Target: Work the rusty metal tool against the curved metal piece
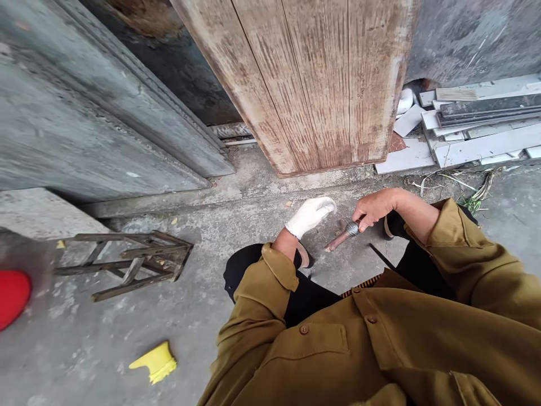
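My left hand (pixel 311 216) wears a white glove and is closed, its fingers curled in a pinch. Something pale shows at its fingertips, too small to name, and a faint thin strand seems to run from there toward the other hand. Bare and closed, my right hand (pixel 374 207) grips the upper end of a brown wooden stick (pixel 337 242). Around that stick, just below my right fingers, lies a grey band of wound wire (pixel 352 229). The stick slants down to the left above the concrete, between my feet. Its top end is hidden in my right hand.
A planked wooden board (pixel 321 84) leans ahead of me. White and dark strips (pixel 486 129) are stacked at right, by some grass stalks (pixel 479 194). A wooden frame (pixel 139 262), a yellow piece (pixel 156 362) and a red object (pixel 12 299) are at left.
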Tool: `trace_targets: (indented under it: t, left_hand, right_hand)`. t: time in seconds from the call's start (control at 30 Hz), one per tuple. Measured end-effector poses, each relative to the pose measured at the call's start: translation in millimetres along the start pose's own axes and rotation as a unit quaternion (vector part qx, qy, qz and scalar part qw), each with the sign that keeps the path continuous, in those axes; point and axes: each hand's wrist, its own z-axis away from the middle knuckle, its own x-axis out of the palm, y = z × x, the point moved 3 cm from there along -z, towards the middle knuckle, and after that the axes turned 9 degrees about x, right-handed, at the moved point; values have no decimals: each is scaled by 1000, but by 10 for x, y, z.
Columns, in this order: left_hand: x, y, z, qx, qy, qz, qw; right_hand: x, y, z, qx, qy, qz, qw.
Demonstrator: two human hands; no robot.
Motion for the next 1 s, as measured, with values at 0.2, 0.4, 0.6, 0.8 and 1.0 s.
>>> trace_targets:
  t: [0.2,0.4,0.6,0.8,1.0]
  left_hand:
    - [168,105,-43,-36,-52,57,996]
    - [304,302,-4,-16,-162,94,982]
    - [92,260,37,7,-73,130,989]
    - [49,191,15,-7,8,87,996]
    - [122,210,-41,-27,17,71,997]
  right_hand:
    - [-304,66,364,-56,247,-193,948]
    - [-461,295,326,81,452,-271,846]
    - [-393,349,170,233,323,15,917]
    - [-56,39,27,32,17,6,999]
    - [-336,114,310,-95,273,-232,929]
